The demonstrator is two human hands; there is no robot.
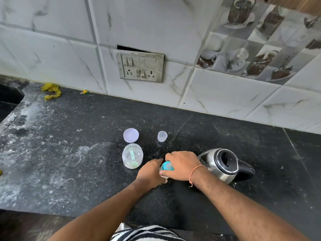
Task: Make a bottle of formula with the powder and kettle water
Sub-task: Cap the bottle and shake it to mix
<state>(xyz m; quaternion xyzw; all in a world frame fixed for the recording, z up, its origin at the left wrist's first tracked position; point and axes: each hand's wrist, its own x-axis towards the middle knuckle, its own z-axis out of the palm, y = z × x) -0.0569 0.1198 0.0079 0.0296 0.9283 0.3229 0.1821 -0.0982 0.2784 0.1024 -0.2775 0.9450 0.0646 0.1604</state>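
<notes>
I see both hands meeting at the baby bottle (pixel 167 168), which stands on the black speckled counter (pixel 86 171) between the powder jar and the kettle. The left hand (pixel 151 172) has its fingers wrapped round the bottle's body from the left side, gripping it; the right hand (pixel 182 165) comes in from above and to the right, fingers curled over the teal collar and teat at the bottle's top, so most of the bottle is hidden and only the teal cap and a bit of clear wall below it show. An orange thread (pixel 194 173) circles the right wrist. Just to the left of the left hand stands the clear powder jar (pixel 132 156), open, with a pale green scoop (pixel 132 153) lying inside it and a little powder at its bottom. The jar's pale lilac lid (pixel 131 135) lies flat on the counter just behind it, apart from it. To the right of the lid, a small clear cup (pixel 162 136) stands upright by itself. The steel kettle (pixel 224 165) sits just right of the right wrist, lid open, black handle pointing away to the right, spout turned toward the hands. At the counter's back left lie yellow scraps (pixel 51 91) near a dark sink edge (pixel 10 96). A grimy switch panel (pixel 140 66) is set in the white marbled wall tiles. A zebra-striped cloth (pixel 145 233) shows at the bottom edge.
</notes>
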